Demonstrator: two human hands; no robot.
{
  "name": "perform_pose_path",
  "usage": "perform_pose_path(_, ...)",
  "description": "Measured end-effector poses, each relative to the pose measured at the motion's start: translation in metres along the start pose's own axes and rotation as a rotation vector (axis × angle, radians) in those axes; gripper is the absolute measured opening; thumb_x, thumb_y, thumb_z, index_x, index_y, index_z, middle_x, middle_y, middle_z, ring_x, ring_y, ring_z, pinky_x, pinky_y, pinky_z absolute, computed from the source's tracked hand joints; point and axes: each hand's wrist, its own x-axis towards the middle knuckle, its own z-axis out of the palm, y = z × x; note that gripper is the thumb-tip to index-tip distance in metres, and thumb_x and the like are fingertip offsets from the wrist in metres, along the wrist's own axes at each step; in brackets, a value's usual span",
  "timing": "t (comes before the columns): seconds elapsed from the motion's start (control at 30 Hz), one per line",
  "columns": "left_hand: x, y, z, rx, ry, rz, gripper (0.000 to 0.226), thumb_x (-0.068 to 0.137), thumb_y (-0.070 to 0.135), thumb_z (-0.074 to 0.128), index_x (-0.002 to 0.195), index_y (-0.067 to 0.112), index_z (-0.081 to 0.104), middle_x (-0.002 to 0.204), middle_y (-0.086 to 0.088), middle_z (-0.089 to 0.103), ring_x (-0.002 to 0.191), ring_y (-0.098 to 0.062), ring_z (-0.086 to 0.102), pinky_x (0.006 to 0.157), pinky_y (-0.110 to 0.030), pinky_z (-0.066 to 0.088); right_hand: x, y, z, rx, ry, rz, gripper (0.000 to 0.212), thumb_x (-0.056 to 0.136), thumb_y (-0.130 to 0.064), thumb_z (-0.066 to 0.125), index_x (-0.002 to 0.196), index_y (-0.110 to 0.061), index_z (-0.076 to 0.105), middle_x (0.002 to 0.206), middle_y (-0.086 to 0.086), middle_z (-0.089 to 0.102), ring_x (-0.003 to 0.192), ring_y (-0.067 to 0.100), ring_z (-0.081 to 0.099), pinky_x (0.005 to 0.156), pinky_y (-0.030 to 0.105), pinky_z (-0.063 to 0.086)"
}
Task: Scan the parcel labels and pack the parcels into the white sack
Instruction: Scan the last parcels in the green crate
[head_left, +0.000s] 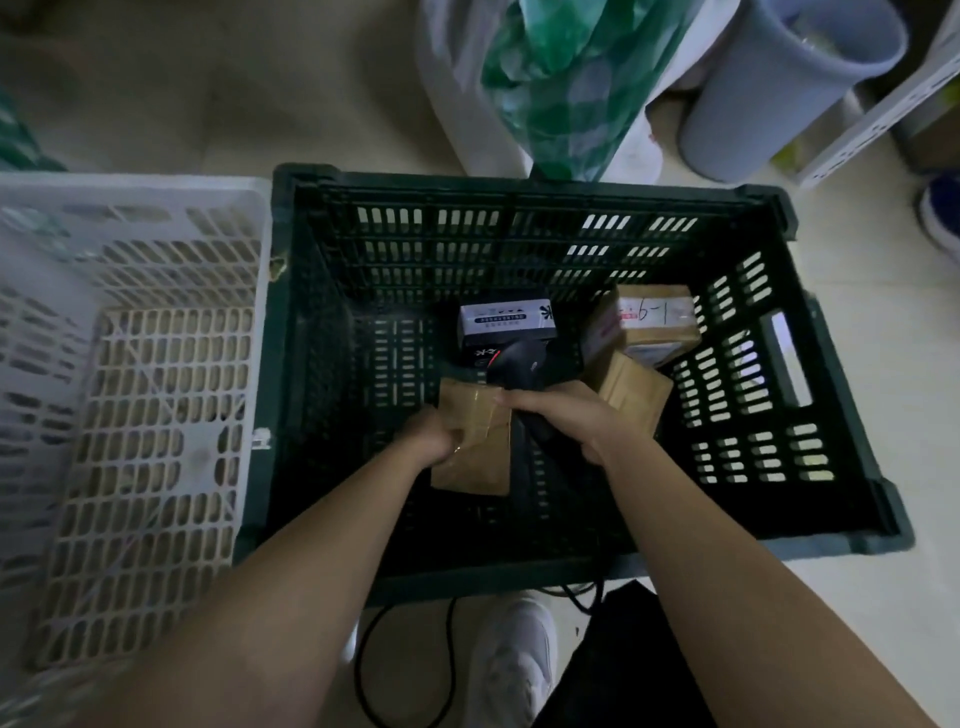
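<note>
Left hand (434, 434) fingers gripping flat brown taped parcel (472, 441), right hand (566, 421) fingers curled round black scanner (524, 364), slotted dark-green crate (519, 187)

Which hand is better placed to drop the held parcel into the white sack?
Left. The left hand already grips the brown cardboard parcel; the right hand holds the black handheld scanner. The white sack lies beyond the dark green crate.

Bare forearms; white sneaker (514, 670); black trouser leg (623, 670).

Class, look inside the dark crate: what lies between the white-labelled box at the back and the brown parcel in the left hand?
In the head view, the black scanner head, held by the right hand.
</note>
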Motion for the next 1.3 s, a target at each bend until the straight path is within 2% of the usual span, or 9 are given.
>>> perform_pose_path(0.17, 0.029, -0.007, 0.012, 0.088, -0.094, -0.019, 0.063, 0.088, 0.039, 0.058, 0.143, 0.013, 0.041, 0.138, -0.011, 0.051, 0.117, -0.027, 0.055, 0.097, -0.036, 0.047, 0.012, -0.002, 0.007, 0.226, 0.004, 0.025, 0.037, 0.087, -0.035, 0.062, 0.106, -0.003, 0.063, 0.087, 0.017, 0.075, 0.078, 0.024, 0.072, 0.064, 0.027, 0.048)
perform_pose_path(0.27, 0.037, -0.012, 0.014, 0.172, -0.108, -0.022, 0.069, 0.089, 0.027, 0.057, 0.149, 0.01, 0.025, 0.141, -0.013, 0.046, 0.121, -0.029, 0.052, 0.1, -0.037, 0.045, 0.023, -0.003, 0.018, 0.198, 0.112, 0.044, 0.045, 0.076, -0.045, 0.063, 0.093, -0.003, 0.063, 0.08, 0.017, 0.073, 0.079, 0.031, 0.071, 0.07, 0.035, 0.056)
perform_pose_path(0.33, 0.044, -0.017, 0.015, 0.206, -0.102, -0.013, 0.067, 0.088, 0.027, 0.059, 0.146, 0.01, 0.03, 0.139, -0.014, 0.048, 0.119, -0.029, 0.054, 0.099, -0.038, 0.046, 0.028, -0.002, 0.023, 0.224, 0.148, 0.069, 0.042, 0.067, -0.042, 0.071, 0.083, -0.004, 0.064, 0.075, 0.013, 0.067, 0.072, 0.031, 0.069, 0.078, 0.045, 0.059)
perform_pose_path(0.47, 0.05, -0.019, 0.012, 0.217, -0.093, -0.03, 0.044, 0.088, 0.027, 0.06, 0.129, 0.01, 0.053, 0.125, -0.012, 0.059, 0.104, -0.027, 0.062, 0.078, -0.032, 0.054, 0.032, 0.002, 0.026, 0.348, 0.13, 0.119, 0.022, 0.077, -0.016, 0.08, 0.083, -0.001, 0.065, 0.057, 0.01, 0.054, 0.046, 0.021, 0.056, 0.053, 0.03, 0.055)
perform_pose_path(0.8, 0.032, -0.011, 0.004, 0.3, 0.02, -0.091, 0.022, 0.097, 0.012, 0.048, 0.114, 0.005, 0.06, 0.117, -0.013, 0.059, 0.091, -0.023, 0.056, 0.072, -0.028, 0.044, 0.051, 0.014, 0.049, 0.314, 0.09, 0.228, 0.058, 0.078, -0.04, 0.065, 0.123, -0.004, 0.058, 0.113, 0.016, 0.065, 0.1, 0.034, 0.063, 0.093, 0.042, 0.051)
perform_pose_path(1.03, -0.006, 0.0, -0.021, 0.174, 0.102, -0.004, 0.029, 0.097, 0.023, 0.045, 0.117, 0.011, 0.062, 0.112, -0.007, 0.063, 0.09, -0.021, 0.06, 0.071, -0.027, 0.047, 0.031, -0.006, 0.04, 0.398, 0.112, 0.069, 0.059, 0.074, -0.036, 0.067, 0.123, -0.005, 0.058, 0.106, 0.014, 0.067, 0.093, 0.033, 0.065, 0.082, 0.04, 0.053)
perform_pose_path(1.13, -0.046, 0.025, -0.043, 0.011, 0.175, 0.006, 0.064, 0.097, 0.045, 0.045, 0.143, 0.002, 0.031, 0.115, -0.01, 0.062, 0.093, -0.023, 0.06, 0.068, -0.029, 0.048, -0.001, -0.029, 0.027, 0.534, 0.118, -0.054, 0.058, 0.072, -0.032, 0.065, 0.122, -0.004, 0.058, 0.099, 0.014, 0.066, 0.093, 0.031, 0.068, 0.069, 0.035, 0.049)
perform_pose_path(1.2, -0.078, 0.037, -0.057, -0.114, 0.21, 0.001, 0.097, 0.092, 0.062, 0.043, 0.15, 0.0, -0.004, 0.139, -0.014, 0.048, 0.118, -0.029, 0.054, 0.088, -0.033, 0.047, -0.033, -0.044, 0.023, 0.63, 0.106, -0.182, 0.035, 0.086, -0.022, 0.061, 0.114, -0.003, 0.056, 0.101, 0.012, 0.064, 0.098, 0.027, 0.07, 0.071, 0.035, 0.053)
perform_pose_path(1.3, -0.124, 0.042, -0.072, -0.351, 0.267, 0.063, 0.131, 0.069, 0.08, 0.053, 0.147, 0.008, -0.024, 0.159, -0.012, 0.014, 0.142, -0.032, 0.025, 0.113, -0.04, 0.03, -0.088, -0.054, 0.024, 0.676, 0.083, -0.346, 0.017, 0.093, -0.014, 0.056, 0.11, -0.011, 0.052, 0.102, 0.008, 0.065, 0.093, 0.02, 0.071, 0.068, 0.034, 0.057)
